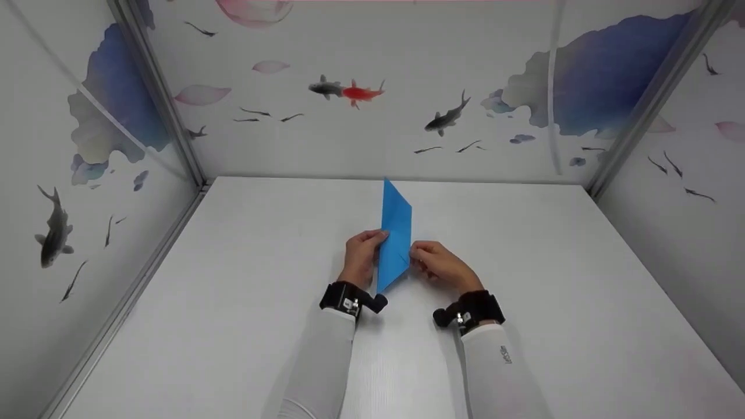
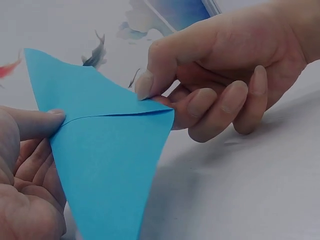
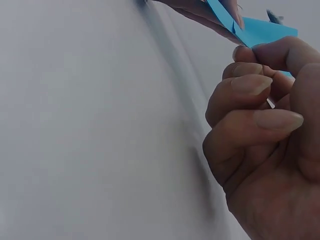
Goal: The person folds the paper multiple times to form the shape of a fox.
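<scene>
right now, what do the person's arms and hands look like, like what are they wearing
Both hands are ungloved. Pale sleeves cover the forearms, the right one bearing small dark lettering. Each wrist wears a black band with a stubby black attachment.

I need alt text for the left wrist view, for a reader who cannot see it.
A blue folded paper is pinched by the left hand at its left edge and by the right hand near its right corner. A partly open seam runs across it towards that corner. Behind is a white wall with fish pictures.
</scene>
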Demonstrator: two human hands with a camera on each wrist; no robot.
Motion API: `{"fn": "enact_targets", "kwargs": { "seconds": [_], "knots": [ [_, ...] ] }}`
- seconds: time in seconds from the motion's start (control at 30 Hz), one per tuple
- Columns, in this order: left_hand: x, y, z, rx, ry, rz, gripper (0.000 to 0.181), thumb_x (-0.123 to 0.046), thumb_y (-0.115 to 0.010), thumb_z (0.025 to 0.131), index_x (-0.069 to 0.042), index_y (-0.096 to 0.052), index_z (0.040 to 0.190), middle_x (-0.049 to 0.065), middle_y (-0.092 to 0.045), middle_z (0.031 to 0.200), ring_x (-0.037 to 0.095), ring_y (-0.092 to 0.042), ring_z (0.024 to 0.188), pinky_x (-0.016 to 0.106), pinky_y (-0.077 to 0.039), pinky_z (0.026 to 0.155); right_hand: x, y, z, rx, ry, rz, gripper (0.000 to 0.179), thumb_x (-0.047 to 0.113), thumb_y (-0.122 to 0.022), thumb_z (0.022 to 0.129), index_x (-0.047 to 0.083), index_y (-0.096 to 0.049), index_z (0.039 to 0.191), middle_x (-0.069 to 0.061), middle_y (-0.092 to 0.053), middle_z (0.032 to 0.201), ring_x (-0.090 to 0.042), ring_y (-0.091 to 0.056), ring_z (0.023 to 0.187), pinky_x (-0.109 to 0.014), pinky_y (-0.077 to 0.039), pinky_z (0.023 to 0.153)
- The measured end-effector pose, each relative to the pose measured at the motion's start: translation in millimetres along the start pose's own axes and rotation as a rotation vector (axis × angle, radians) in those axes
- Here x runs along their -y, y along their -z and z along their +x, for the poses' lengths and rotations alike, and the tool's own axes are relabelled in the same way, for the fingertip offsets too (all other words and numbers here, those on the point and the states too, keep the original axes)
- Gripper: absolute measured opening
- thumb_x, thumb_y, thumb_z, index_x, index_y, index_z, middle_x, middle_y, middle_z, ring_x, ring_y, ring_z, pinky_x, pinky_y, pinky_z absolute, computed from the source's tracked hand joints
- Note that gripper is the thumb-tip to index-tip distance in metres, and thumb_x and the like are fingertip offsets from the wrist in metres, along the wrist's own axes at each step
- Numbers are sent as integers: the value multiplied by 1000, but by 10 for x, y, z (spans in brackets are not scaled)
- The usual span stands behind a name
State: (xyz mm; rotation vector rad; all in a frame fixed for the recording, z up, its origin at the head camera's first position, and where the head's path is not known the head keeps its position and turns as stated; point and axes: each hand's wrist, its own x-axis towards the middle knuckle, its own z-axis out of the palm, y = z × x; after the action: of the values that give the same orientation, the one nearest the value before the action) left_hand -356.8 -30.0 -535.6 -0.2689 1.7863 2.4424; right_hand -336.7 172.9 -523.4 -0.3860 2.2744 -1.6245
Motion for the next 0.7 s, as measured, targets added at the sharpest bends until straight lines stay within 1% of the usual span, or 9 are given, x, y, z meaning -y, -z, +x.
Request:
{"fn": "enact_targets", "kwargs": {
  "seconds": [0.1, 0.23, 0.33, 0.43, 0.57, 0.7],
  "knots": [
    [46, -2, -8, -12, 0, -33, 30, -28, -79, 81, -9, -71, 103, 9, -69, 109, 20, -67, 100, 34, -51, 88, -37, 3, -40, 47, -11, -37, 22, 23, -51, 97, 7, -58, 84, -1, -45, 66, -15, -40, 53, -26, -33, 45],
    [40, -16, -9, -7, -21, -64, 34, -29, -79, 80, -7, -71, 104, 10, -68, 112, 21, -65, 102, 34, -50, 89, -28, 22, -69, 87, 4, -62, 22, 23, -51, 96, 6, -59, 85, -1, -43, 64, -16, -40, 53, -26, -33, 46],
    [36, -7, -7, -1, -18, -58, 33, -29, -79, 80, -7, -71, 104, 10, -67, 112, 21, -64, 103, 34, -49, 89, -19, 23, -77, 108, 0, -71, 22, 22, -51, 96, 7, -59, 84, -1, -43, 64, -16, -40, 53, -26, -33, 46],
    [42, -2, -8, 3, -6, -30, 32, -29, -79, 81, -8, -71, 104, 10, -68, 111, 21, -64, 102, 33, -50, 88, -21, 29, -81, 134, -20, -61, 20, 21, -51, 95, 8, -58, 82, -1, -44, 63, -16, -41, 52, -26, -33, 45],
    [42, -1, -5, 11, -2, -2, 31, -29, -79, 80, -9, -71, 104, 9, -68, 110, 21, -64, 101, 33, -50, 87, -13, 35, -75, 107, -29, -41, 19, 21, -52, 93, 10, -57, 79, 0, -45, 64, -16, -41, 52, -26, -33, 45],
    [35, -5, -1, 28, 15, 0, 30, -29, -79, 80, -11, -72, 103, 7, -68, 112, 20, -64, 103, 34, -49, 89, -3, 38, -56, 35, -29, -18, 21, 23, -52, 93, 11, -55, 76, -1, -46, 66, -16, -42, 55, -26, -34, 47]
  ]
}}
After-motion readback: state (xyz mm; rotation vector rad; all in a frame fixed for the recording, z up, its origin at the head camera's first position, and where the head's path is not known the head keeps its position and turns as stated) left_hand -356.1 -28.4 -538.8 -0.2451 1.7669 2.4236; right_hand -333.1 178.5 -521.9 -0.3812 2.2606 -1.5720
